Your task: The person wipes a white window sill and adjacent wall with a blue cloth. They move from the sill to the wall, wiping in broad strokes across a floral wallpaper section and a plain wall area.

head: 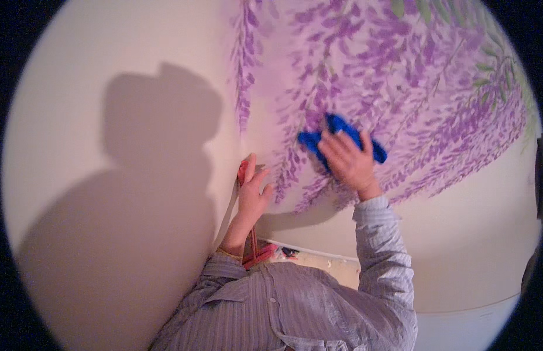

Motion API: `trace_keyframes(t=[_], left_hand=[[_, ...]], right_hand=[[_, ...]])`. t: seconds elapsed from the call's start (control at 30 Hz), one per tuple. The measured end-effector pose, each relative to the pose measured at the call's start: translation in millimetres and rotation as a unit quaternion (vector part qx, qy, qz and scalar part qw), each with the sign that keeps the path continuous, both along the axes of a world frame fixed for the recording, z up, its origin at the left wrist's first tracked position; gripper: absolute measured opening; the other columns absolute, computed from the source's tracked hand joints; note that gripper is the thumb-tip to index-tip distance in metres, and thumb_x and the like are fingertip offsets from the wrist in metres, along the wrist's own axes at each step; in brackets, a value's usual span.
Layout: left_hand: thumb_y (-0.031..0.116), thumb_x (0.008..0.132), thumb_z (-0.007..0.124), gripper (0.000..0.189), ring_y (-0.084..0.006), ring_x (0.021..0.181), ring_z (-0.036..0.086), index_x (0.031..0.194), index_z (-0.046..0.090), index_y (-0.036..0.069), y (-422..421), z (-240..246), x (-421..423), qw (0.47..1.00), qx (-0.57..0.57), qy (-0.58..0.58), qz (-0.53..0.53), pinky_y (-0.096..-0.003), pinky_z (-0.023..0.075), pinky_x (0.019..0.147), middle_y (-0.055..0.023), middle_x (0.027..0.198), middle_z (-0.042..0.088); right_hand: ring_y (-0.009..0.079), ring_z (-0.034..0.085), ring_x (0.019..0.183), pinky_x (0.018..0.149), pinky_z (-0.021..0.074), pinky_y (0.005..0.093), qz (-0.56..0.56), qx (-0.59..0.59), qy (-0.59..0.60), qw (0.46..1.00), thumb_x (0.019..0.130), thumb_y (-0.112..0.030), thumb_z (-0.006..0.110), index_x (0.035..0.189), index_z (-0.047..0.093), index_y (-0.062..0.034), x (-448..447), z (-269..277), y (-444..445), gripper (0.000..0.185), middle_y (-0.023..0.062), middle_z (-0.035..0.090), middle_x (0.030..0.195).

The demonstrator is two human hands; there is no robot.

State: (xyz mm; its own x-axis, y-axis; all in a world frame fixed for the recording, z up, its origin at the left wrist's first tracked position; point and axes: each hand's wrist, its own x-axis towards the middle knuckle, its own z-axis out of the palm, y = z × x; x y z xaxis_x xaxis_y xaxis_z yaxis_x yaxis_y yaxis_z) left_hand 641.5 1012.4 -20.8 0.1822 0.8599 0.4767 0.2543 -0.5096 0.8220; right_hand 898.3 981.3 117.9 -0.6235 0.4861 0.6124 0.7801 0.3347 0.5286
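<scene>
A blue cloth (348, 134) lies against a wall (398, 101) painted with purple hanging flowers and green leaves. My right hand (348, 160) presses the cloth to the painted surface, its fingers somewhat blurred over the folds. Lower and to the left, my left hand (254, 193) is raised beside the wall corner with its fingers spread. Close behind its fingertips is the top of a red object (242, 172), perhaps a handle, partly hidden by the hand; whether the fingers touch it cannot be told.
At the lower right stands a pale white surface (469, 329). Red items (262, 254) and a small dark item (290, 252) lie on the floor below, near a white skirting edge. My shadow falls across the plain wall (100, 35) at left. Dark objects show at the right rim.
</scene>
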Motion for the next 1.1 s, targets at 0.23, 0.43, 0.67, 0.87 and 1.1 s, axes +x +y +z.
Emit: trace_keyframes(t=[0.23,0.43,0.67,0.87,1.1], left_hand=[[0.002,0.079,0.067,0.042,-0.0323,0.143,0.027,0.12,0.061,0.004,1,-2,1,1.0,0.015,0.01,0.001,-0.0363,0.0331,0.111,-0.0167,0.157,0.021],[0.001,0.079,0.068,0.042,-0.0328,0.144,0.025,0.12,0.06,0.004,1,-4,1,1.0,0.024,0.019,-0.005,-0.0365,0.0322,0.111,-0.0171,0.158,0.019],[0.003,0.078,0.069,0.044,-0.0335,0.144,0.024,0.121,0.06,0.005,-3,3,2,0.998,0.015,0.059,-0.009,-0.0378,0.0332,0.111,-0.0152,0.16,0.014],[0.004,0.078,0.069,0.043,-0.0331,0.145,0.021,0.121,0.061,0.006,-2,1,2,0.997,0.027,0.071,-0.009,-0.037,0.0315,0.112,-0.0154,0.16,0.012],[0.006,0.079,0.07,0.043,-0.0325,0.145,0.022,0.12,0.061,0.005,4,-16,4,0.999,0.015,0.037,-0.032,-0.0361,0.0312,0.112,-0.0159,0.16,0.012]], right_hand=[[0.0193,0.054,0.12,0.109,0.0278,0.049,-0.002,0.132,0.082,0.988,0.084,-0.021,0.06,0.121,0.064,-0.0225,-5,28,2,0.037,-0.0019,0.06,0.131],[0.014,0.053,0.12,0.104,0.0354,0.0444,0.015,-0.047,-0.053,0.997,0.085,-0.025,0.055,0.129,0.058,-0.0213,2,-75,-1,0.044,-0.0016,0.054,0.14],[0.0139,0.042,0.132,0.114,0.029,0.0427,0.04,-0.178,-0.206,0.961,0.082,-0.021,0.055,0.128,0.059,-0.0164,15,-179,-4,0.046,-0.0006,0.051,0.141],[0.0149,0.043,0.133,0.113,0.0291,0.0444,0.031,-0.119,-0.164,0.979,0.083,-0.021,0.054,0.122,0.061,-0.017,7,-102,-4,0.04,-0.0001,0.053,0.139],[0.0198,0.054,0.123,0.106,0.033,0.0521,0.052,0.044,0.014,0.998,0.079,-0.02,0.062,0.122,0.061,-0.0153,-24,37,13,0.043,0.0012,0.056,0.136]])
